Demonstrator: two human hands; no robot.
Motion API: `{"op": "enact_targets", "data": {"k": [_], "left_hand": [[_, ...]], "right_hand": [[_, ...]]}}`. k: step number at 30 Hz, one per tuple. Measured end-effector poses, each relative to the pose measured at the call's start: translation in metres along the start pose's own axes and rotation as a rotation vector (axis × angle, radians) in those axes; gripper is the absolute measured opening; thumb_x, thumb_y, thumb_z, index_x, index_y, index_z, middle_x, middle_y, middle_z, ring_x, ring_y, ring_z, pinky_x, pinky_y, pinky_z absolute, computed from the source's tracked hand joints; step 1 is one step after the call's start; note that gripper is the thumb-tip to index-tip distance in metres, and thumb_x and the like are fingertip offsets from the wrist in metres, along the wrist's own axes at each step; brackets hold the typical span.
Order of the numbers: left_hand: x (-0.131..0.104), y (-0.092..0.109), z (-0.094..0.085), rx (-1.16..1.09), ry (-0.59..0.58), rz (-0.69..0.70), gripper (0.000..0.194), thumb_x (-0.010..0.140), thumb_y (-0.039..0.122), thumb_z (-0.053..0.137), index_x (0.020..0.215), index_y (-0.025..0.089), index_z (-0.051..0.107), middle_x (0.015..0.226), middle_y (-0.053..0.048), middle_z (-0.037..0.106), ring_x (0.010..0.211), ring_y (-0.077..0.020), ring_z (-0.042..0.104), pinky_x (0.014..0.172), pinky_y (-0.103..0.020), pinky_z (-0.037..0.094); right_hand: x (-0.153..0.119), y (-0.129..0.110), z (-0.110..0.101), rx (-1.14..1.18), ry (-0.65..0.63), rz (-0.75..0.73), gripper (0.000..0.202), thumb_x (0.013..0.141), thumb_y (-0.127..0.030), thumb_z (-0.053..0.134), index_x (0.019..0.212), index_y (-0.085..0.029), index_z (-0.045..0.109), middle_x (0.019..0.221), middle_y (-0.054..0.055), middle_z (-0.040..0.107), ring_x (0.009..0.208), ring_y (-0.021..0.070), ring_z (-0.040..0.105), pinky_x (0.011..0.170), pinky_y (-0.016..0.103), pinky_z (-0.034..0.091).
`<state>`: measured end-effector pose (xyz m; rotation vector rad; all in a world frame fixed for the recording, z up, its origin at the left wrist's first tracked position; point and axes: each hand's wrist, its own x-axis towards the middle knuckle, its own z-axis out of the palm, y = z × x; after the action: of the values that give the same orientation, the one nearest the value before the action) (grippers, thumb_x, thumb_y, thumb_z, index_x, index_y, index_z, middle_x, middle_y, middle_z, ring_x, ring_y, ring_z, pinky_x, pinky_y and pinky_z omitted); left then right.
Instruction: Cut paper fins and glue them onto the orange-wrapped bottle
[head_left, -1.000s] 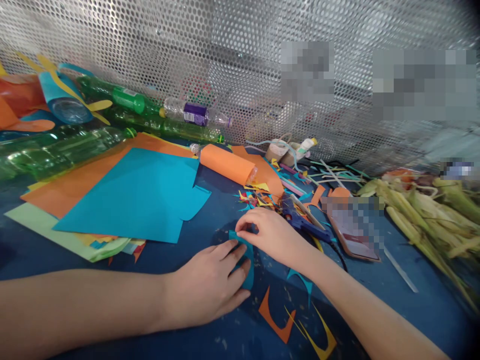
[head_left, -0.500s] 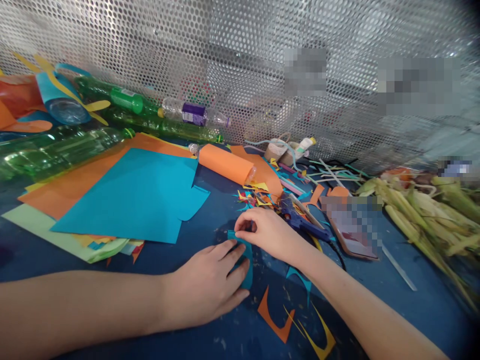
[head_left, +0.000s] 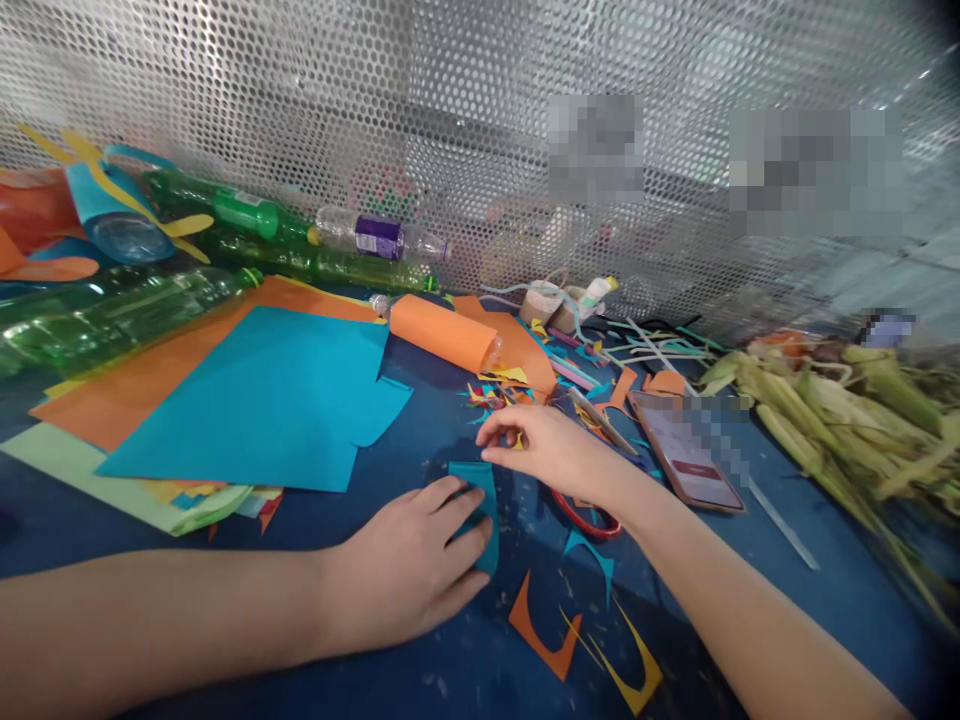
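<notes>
My left hand [head_left: 416, 565] lies palm down with its fingers spread over a small blue paper piece [head_left: 486, 490], pressing it against the dark blue tabletop. The piece's top edge shows a narrow folded strip; its middle is hidden under my fingers. Just above that edge is my right hand [head_left: 536, 445], its fingers curved and thumb slightly apart from the forefinger, nothing visible between them. A red loop-shaped handle [head_left: 589, 522] shows partly from beneath my right wrist. Blue [head_left: 596, 565] and orange [head_left: 547, 635] paper offcuts lie nearby.
Coloured sheets, topped by a blue one [head_left: 255, 400], lie left. An orange-wrapped bottle [head_left: 442, 332] rests ahead. Green bottles [head_left: 142, 305] line the back near a perforated metal wall [head_left: 300, 100]. A phone [head_left: 697, 465] and corn husks [head_left: 825, 420] are at right.
My right hand has lifted off the blue piece's top edge and its fingertips have parted. The blue glue gun beside it is mostly out of sight now, and the red handle has appeared. My left hand stays put.
</notes>
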<state>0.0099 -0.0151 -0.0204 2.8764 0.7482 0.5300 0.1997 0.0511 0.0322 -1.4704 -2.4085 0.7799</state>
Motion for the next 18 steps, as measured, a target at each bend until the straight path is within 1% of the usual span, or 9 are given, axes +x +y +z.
{"op": "enact_targets", "data": {"k": [3, 6, 9, 12, 14, 18], "left_hand": [[0.001, 0.001, -0.003, -0.046, -0.012, -0.012, 0.032, 0.088, 0.032, 0.040, 0.113, 0.016, 0.054, 0.115, -0.013, 0.056, 0.112, -0.0265, 0.047, 0.093, -0.044, 0.042], [0.003, -0.002, -0.008, -0.116, 0.026, -0.004, 0.031, 0.087, 0.029, 0.042, 0.113, 0.015, 0.053, 0.113, -0.012, 0.057, 0.110, -0.0236, 0.048, 0.096, -0.041, 0.040], [0.007, -0.011, -0.013, -0.199, 0.143, -0.056, 0.028, 0.086, 0.025, 0.045, 0.110, 0.016, 0.055, 0.109, -0.009, 0.058, 0.105, -0.0200, 0.051, 0.093, -0.035, 0.042], [0.013, -0.025, -0.015, -0.203, 0.271, -0.205, 0.027, 0.081, 0.024, 0.052, 0.108, 0.018, 0.056, 0.108, -0.008, 0.057, 0.102, -0.0204, 0.051, 0.092, -0.038, 0.042], [0.016, -0.034, -0.014, -0.205, 0.268, -0.287, 0.031, 0.077, 0.024, 0.058, 0.107, 0.018, 0.056, 0.106, -0.008, 0.058, 0.101, -0.0214, 0.051, 0.092, -0.040, 0.041], [0.019, -0.041, -0.012, -0.268, 0.203, -0.326, 0.031, 0.073, 0.022, 0.062, 0.104, 0.019, 0.058, 0.099, -0.005, 0.062, 0.097, -0.0211, 0.053, 0.088, -0.038, 0.043]], "right_hand": [[-0.001, 0.000, 0.002, -0.051, -0.027, -0.034, 0.009, 0.072, -0.022, 0.065, 0.080, -0.021, 0.066, 0.074, -0.001, 0.064, 0.069, 0.0129, 0.056, 0.062, 0.023, 0.040], [-0.001, 0.000, 0.008, -0.079, -0.035, -0.076, 0.005, 0.071, -0.018, 0.065, 0.077, -0.019, 0.065, 0.075, 0.001, 0.064, 0.070, 0.0134, 0.057, 0.063, 0.024, 0.040], [-0.003, 0.000, 0.011, -0.094, -0.037, -0.120, 0.004, 0.073, -0.015, 0.063, 0.075, -0.018, 0.064, 0.075, 0.001, 0.063, 0.070, 0.0135, 0.056, 0.063, 0.024, 0.039], [-0.005, -0.001, 0.012, -0.102, -0.027, -0.140, 0.006, 0.072, -0.013, 0.062, 0.076, -0.018, 0.063, 0.075, 0.001, 0.062, 0.070, 0.0135, 0.055, 0.063, 0.024, 0.038], [-0.006, -0.002, 0.011, -0.102, -0.034, -0.126, 0.007, 0.071, -0.012, 0.061, 0.075, -0.018, 0.062, 0.074, 0.001, 0.061, 0.070, 0.0135, 0.055, 0.062, 0.024, 0.038], [-0.007, -0.006, 0.008, -0.061, -0.058, -0.089, 0.008, 0.073, -0.011, 0.058, 0.074, -0.019, 0.061, 0.071, 0.000, 0.061, 0.067, 0.0130, 0.056, 0.061, 0.024, 0.039]]}}
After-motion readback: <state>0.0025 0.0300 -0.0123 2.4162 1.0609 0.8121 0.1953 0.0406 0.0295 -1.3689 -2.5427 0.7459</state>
